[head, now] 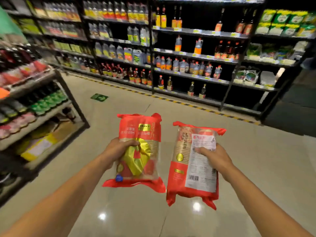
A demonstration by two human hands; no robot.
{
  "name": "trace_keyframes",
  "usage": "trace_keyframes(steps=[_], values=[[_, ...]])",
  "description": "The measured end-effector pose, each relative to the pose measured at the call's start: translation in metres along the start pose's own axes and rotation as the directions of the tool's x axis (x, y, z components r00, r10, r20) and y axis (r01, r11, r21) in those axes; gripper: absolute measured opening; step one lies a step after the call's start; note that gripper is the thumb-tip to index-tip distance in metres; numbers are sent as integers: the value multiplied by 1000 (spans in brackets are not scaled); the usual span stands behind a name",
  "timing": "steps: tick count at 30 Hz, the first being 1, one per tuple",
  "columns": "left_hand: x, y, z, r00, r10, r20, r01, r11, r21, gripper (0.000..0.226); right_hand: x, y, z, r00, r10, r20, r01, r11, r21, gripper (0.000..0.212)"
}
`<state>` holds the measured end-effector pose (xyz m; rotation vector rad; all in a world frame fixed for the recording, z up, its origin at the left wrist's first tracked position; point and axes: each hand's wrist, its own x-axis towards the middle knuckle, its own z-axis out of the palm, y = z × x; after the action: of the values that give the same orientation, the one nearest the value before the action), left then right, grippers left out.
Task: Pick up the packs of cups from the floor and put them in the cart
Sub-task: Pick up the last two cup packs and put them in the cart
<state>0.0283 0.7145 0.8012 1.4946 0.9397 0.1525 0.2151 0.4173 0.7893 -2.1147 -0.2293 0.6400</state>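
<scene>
I hold two red and clear plastic packs of cups up in front of me, above the floor. My left hand (118, 149) grips the left pack of cups (145, 132) at its middle; this pack shows a gold and red front. My right hand (215, 159) grips the right pack of cups (186, 173) at its side; its white label with a barcode faces me. The two packs hang side by side, a little apart. No cart is in view.
A dark shelving unit (188, 79) full of bottles runs across the far side of the aisle. A lower rack (42, 103) with bottles and cartons stands at my left. The glossy tiled floor (136, 211) carries a yellow-black striped line and a green arrow sticker (99, 97).
</scene>
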Motion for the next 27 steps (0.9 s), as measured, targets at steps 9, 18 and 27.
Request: trace_keyframes(steps=[9, 18, 27], values=[[-204, -106, -268, 846, -25, -532, -65, 986, -151, 17, -126, -148, 260, 840, -302, 451, 369, 927, -64, 44], [-390, -236, -438, 500, -228, -835, -127, 935, -331, 47, -270, -230, 521, 484, -387, 785, 630, 777, -5, 63], [-520, -314, -570, 156, -420, -894, -139, 887, -440, 33, -430, -277, 757, 38, -309, 950, 710, 678, 192, 54]])
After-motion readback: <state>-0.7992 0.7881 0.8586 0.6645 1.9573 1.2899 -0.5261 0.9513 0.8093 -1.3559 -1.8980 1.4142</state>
